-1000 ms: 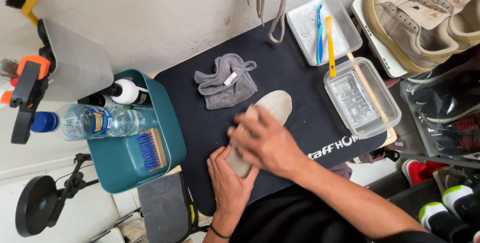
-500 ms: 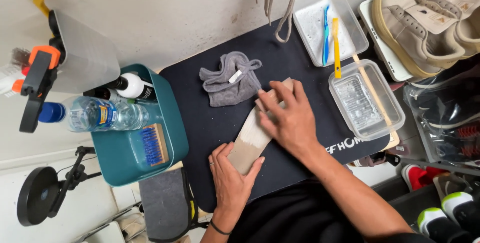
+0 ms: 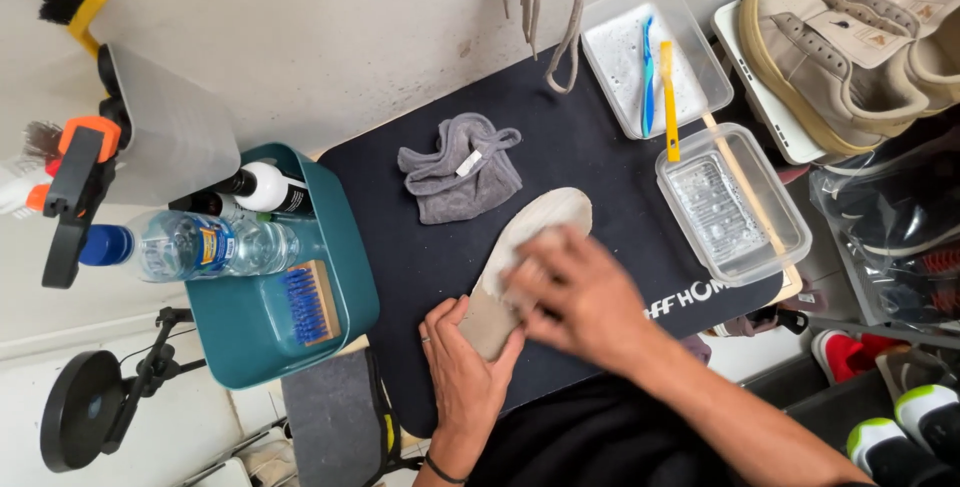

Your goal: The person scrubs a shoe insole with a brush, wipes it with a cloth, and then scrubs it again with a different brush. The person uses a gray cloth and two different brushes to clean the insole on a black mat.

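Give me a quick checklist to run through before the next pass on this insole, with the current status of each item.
1. Insole lies flat on the dark mat: ok.
2. Left hand pins the heel end of the insole: ok.
3. Right hand is on the middle of the insole: ok, though it is blurred, so whether it holds anything cannot tell.
4. Grey cloth sits on the mat just beyond the toe end, apart from the insole: ok.
5. Clear tray with the yellow-handled brush resting across to it stands to the right of the insole: ok.
6. Insole surface clean: cannot tell.
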